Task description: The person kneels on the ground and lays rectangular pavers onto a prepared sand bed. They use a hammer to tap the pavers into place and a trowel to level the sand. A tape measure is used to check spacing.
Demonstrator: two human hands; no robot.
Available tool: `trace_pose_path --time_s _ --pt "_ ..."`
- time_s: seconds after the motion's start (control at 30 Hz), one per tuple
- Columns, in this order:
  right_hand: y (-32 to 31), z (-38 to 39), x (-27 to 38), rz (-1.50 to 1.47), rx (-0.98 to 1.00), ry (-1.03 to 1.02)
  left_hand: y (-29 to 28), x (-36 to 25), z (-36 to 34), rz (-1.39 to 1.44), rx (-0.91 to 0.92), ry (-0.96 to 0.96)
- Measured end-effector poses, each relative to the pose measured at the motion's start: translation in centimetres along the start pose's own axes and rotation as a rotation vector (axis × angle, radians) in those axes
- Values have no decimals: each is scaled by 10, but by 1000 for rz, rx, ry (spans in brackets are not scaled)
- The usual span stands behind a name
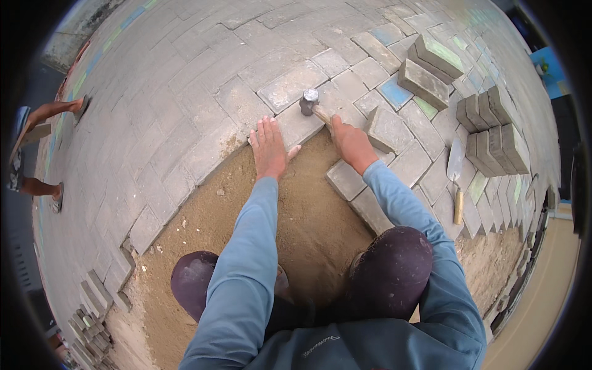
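My right hand (pixel 353 143) is closed round the wooden handle of a hammer (pixel 309 102). Its short, blocky metal head rests on or just over a grey paving block (pixel 302 123) at the edge of the laid paving; I cannot tell whether it touches. My left hand (pixel 269 147) lies flat with fingers spread, its fingertips on the paving edge and its palm by the sand. Bare sand bedding (pixel 308 197) spreads between my knees, below both hands. Right of my right hand, a loose paving block (pixel 388 129) sits on top of the laid ones.
A pointing trowel (pixel 456 179) with a wooden handle lies on the paving at right. Stacked blocks (pixel 493 132) stand beyond it, with more loose blocks (pixel 425 80) farther up. Another pile of blocks (pixel 89 330) is at lower left. At far left a person's legs (pixel 52 117) show.
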State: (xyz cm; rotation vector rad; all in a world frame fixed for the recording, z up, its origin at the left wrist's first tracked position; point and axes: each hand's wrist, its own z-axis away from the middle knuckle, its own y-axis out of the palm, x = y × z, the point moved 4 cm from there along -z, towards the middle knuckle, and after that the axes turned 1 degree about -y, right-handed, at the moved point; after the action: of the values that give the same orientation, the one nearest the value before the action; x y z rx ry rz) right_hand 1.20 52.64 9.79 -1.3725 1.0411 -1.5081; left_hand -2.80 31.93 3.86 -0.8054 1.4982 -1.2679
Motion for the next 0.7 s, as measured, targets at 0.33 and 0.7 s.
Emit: trace_pose_path --time_s 0.33,0.7 --pt "-63 129 -37 -931 162 288 8 7 -1 -33 -25 25" --pt "-71 275 -226 -697 -23 569 12 -143 57 275 -300 284"
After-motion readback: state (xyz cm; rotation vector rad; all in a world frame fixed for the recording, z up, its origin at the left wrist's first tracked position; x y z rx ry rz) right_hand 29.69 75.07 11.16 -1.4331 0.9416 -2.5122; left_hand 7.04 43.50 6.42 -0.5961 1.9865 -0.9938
